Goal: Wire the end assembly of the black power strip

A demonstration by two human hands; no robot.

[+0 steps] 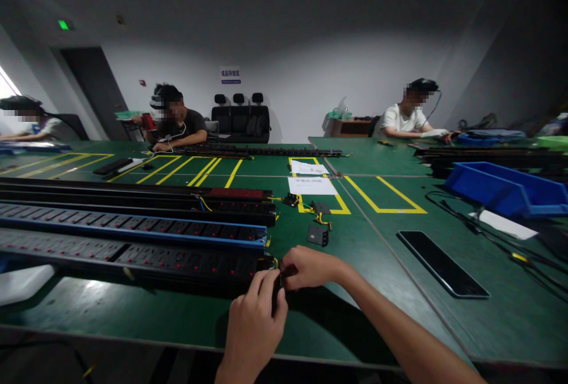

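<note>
Nearest me lies a long black power strip (186,263) with a row of sockets and small red dots. Both hands meet at its right end, where a yellow wire shows. My left hand (257,313) is closed, thumb and fingers pinching a small black part (277,290) at that end. My right hand (308,268) is closed too, its curled fingertips against the same end; what they grip is hidden. Just beyond my right hand is a loose black end piece (318,234). Behind the near strip runs a blue-edged power strip (146,227).
More black strips (110,194) lie farther back. A tablet (444,263), a blue bin (506,189) and black cables (488,233) are at right. Paper sheets (313,186) lie mid-table on the green table (373,242). Several people sit across the room.
</note>
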